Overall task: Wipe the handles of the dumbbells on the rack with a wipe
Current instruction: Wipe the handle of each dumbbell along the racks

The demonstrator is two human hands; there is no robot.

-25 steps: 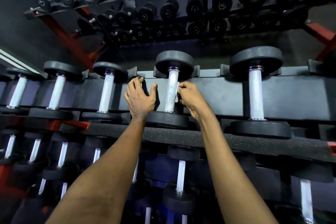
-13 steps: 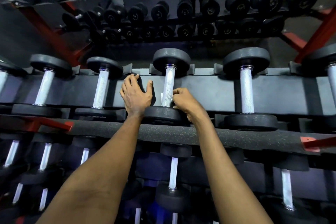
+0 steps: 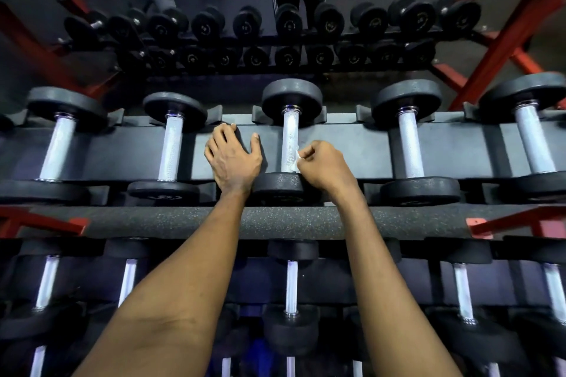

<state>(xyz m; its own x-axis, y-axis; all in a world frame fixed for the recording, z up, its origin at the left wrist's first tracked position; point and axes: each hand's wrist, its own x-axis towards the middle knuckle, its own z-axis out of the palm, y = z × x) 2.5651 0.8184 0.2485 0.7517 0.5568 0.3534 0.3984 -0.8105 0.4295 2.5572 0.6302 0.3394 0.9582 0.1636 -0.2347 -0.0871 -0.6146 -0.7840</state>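
You press a wipe [image 3: 294,161] to the middle dumbbell [image 3: 292,98] on the rack [image 3: 352,144].
Your forearms cross the speckled padded rail [image 3: 306,220]. Your right hand [image 3: 324,167], fingers clenched round the white wipe, holds it against the right side of the handle [image 3: 289,138], toward its closer end. Your left hand [image 3: 234,157] lies flat, fingers released and spread, on the rack just left of it. Beyond, more dumbbells [image 3: 288,24] fill a farther rack.
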